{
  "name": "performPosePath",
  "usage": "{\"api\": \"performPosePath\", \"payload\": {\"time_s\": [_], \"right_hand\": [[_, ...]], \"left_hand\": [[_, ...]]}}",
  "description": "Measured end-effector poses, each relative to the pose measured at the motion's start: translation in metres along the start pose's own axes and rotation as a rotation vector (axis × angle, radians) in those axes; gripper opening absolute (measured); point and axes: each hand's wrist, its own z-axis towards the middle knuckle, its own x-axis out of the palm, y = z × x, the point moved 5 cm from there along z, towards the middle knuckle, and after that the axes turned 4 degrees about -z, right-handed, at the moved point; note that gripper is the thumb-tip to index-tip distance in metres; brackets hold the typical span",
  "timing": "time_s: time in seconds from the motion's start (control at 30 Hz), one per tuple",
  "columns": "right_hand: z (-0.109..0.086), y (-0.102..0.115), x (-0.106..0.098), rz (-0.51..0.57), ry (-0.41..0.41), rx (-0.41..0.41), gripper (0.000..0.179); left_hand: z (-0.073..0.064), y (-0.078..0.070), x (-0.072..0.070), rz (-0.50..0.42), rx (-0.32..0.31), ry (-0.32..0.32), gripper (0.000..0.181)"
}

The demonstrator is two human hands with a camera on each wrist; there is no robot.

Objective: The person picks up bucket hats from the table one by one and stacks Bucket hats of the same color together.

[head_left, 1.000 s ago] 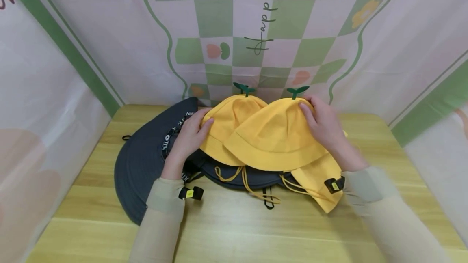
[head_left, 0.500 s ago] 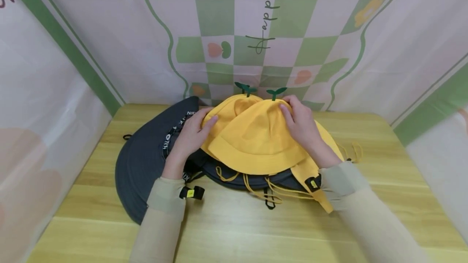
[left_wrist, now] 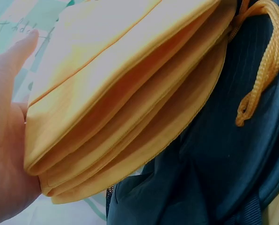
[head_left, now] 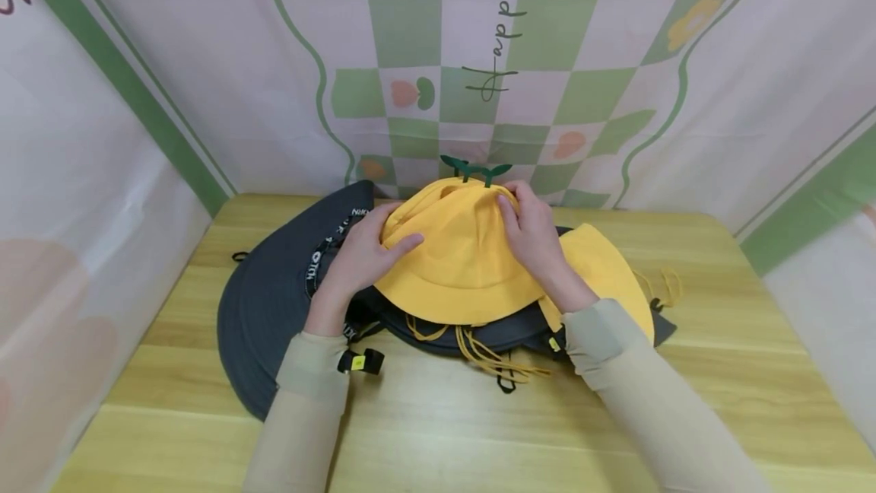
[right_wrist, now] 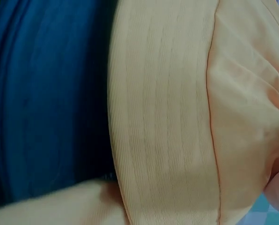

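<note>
A yellow bucket hat (head_left: 465, 257) with a green sprout (head_left: 489, 175) on its crown is in front of other yellow hats. My right hand (head_left: 535, 238) pinches its crown from the upper right, thumb in front. At the stack's left edge my left hand (head_left: 366, 249) has its thumb out straight, its other fingers partly hidden behind the fabric. Layered yellow brims (left_wrist: 144, 154) meet the left palm in the left wrist view. Beneath them lies a dark navy hat (head_left: 411, 327). The right wrist view shows the front brim (right_wrist: 163, 112) above navy fabric (right_wrist: 50, 103).
A wide-brimmed navy hat (head_left: 263, 310) with a lettered band lies at the left. Yellow cloth (head_left: 609, 276) spreads over dark fabric on the right. Yellow cords (head_left: 486, 360) trail onto the wooden table (head_left: 424, 432). A patterned curtain (head_left: 404, 29) hangs close behind.
My right hand has moved left with the front yellow hat, which now covers most of the yellow hat behind it. The left thumb has lifted outward, while the left arm stays nearly still.
</note>
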Motion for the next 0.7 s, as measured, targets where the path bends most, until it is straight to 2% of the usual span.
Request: {"api": "performPosePath", "payload": {"time_s": [0.17, 0.37, 0.5, 0.7], "right_hand": [[0.002, 0.006, 0.009, 0.011, -0.017, -0.003, 0.025], [0.003, 0.008, 0.018, 0.018, -0.035, -0.005, 0.026], [0.003, 0.009, 0.019, 0.033, -0.051, -0.010, 0.026], [0.004, 0.009, 0.019, 0.032, -0.066, -0.033, 0.025]], "left_hand": [[0.000, 0.003, 0.002, 0.034, -0.038, 0.011, 0.075], [0.000, 0.003, 0.003, 0.080, -0.043, 0.003, 0.077], [0.000, 0.002, 0.004, 0.124, -0.034, -0.009, 0.075], [0.000, 0.001, 0.004, 0.139, -0.040, -0.029, 0.067]]}}
